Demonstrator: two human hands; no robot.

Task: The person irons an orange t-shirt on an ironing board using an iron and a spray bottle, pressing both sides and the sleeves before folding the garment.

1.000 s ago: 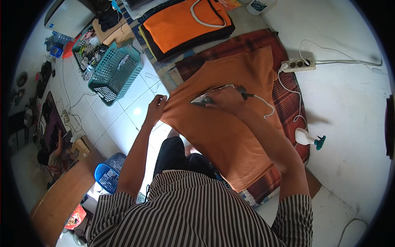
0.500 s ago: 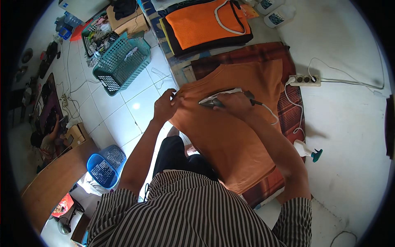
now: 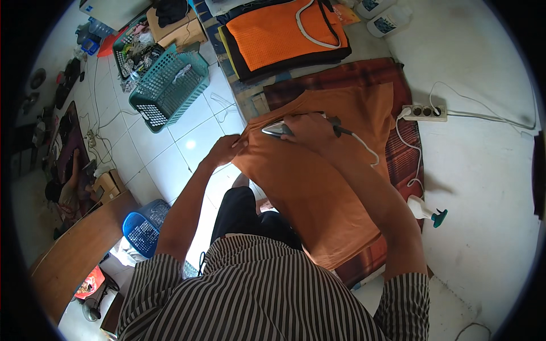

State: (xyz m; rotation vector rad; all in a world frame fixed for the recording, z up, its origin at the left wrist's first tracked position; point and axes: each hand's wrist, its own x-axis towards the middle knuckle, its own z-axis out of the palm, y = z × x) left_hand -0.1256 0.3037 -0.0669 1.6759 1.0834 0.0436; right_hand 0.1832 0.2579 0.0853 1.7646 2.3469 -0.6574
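An orange-brown T-shirt (image 3: 318, 210) lies spread over a dark red plaid cloth (image 3: 405, 153). My right hand (image 3: 311, 129) is closed round the handle of a clothes iron (image 3: 277, 129), whose pointed tip faces left toward the shirt's edge. The iron's soleplate rests on the shirt; a pale cord trails from its heel to the right. At the shirt's left edge, my left hand (image 3: 226, 149) pinches the fabric near the neckline. Creases run through the cloth between that hand and the iron's tip.
Folded clothes with an orange mesh garment (image 3: 284, 35) on top lie beyond the shirt. Along the right side are a power strip (image 3: 425, 112) and a white spray bottle (image 3: 424, 210). Green baskets (image 3: 170, 88), a blue basket (image 3: 143, 227) and a wooden table (image 3: 85, 256) stand on the left.
The iron has slid left toward the shirt's neckline edge with my right hand on it. My left hand has moved slightly down and left, tugging the shirt's edge.
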